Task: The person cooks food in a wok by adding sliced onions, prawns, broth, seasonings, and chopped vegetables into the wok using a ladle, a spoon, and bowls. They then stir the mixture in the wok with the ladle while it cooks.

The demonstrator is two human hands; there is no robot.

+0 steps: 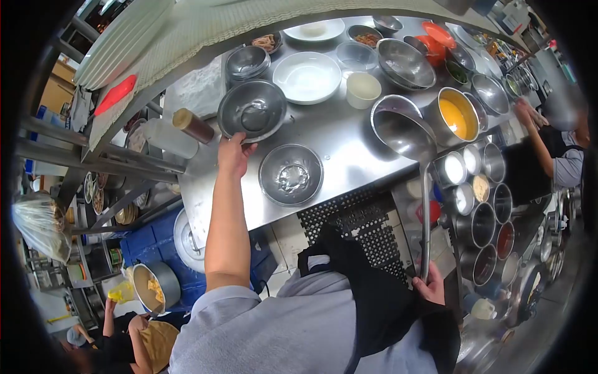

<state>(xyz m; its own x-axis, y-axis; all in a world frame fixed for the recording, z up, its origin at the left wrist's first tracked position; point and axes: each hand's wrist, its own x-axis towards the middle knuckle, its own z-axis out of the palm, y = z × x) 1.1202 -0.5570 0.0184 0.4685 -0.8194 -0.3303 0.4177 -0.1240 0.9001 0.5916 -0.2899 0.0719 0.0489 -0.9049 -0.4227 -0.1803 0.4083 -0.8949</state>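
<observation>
My left hand (235, 156) grips the near rim of a dark metal bowl (230, 112), fingers closed on its edge. A second metal bowl (289, 190) rests on the steel counter just to the right of that hand and nearer to me. My right hand (431, 288) is low on the right, wrapped round the end of a long-handled ladle (426, 212). The ladle's scoop overlaps a metal bowl (387, 105) near the counter's right edge; I cannot tell whether they touch. Beside it stands a pot of yellow liquid (458, 115).
A white plate (307, 78), a pale cup (363, 91) and a brown squeeze bottle (192, 126) stand on the counter. Several metal containers (483, 224) line the right. A shelf edge (205, 47) overhangs. Co-workers (564, 143) are at right and lower left.
</observation>
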